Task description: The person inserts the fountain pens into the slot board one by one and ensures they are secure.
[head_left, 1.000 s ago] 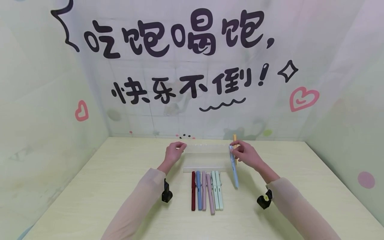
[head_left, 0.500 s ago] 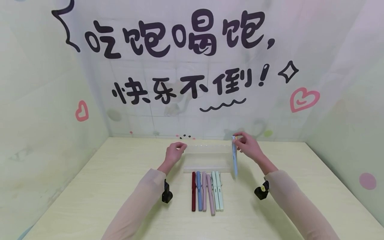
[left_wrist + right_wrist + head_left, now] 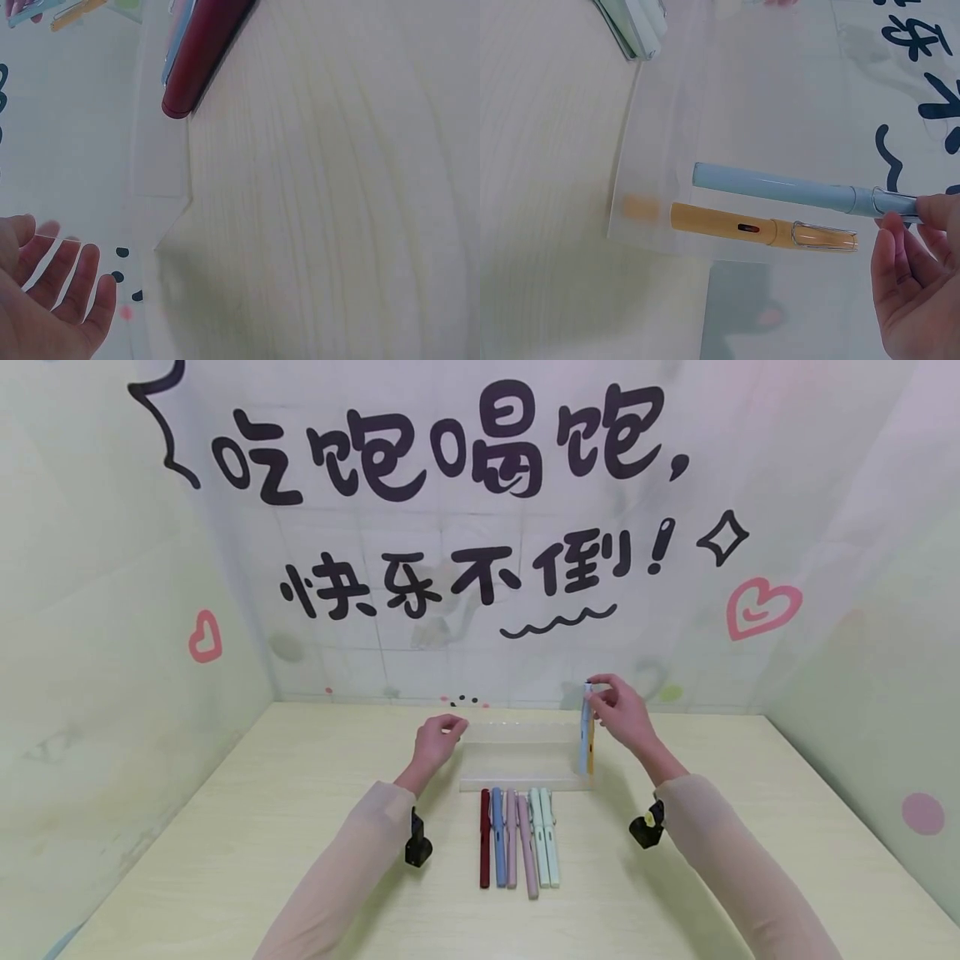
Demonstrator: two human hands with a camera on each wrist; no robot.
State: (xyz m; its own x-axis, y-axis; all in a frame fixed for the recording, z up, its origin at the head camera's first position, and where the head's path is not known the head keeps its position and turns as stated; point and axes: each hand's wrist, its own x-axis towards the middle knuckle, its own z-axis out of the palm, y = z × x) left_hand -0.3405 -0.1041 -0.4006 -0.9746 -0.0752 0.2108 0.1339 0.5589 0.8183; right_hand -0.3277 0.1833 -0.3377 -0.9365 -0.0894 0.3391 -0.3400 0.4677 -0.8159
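Observation:
In the head view my right hand pinches a light blue pen by its clip end, between thumb and fingers. The pen hangs roughly upright at the right end of a clear plastic pen stand. Beside it, apart in the right wrist view, an orange pen stands at that end of the stand. My left hand pinches the stand's upper left edge, its thumb and fingertips on opposite sides of the clear panel in the left wrist view.
In front of the stand lie several pens in a row: dark red, blue, two light purple and two pale green. All rest on a pale wood-grain table. A printed cloth hangs behind.
My right hand has raised the light blue pen, then brought it upright at the right end of the stand next to the orange pen. The left hand has stayed at the stand.

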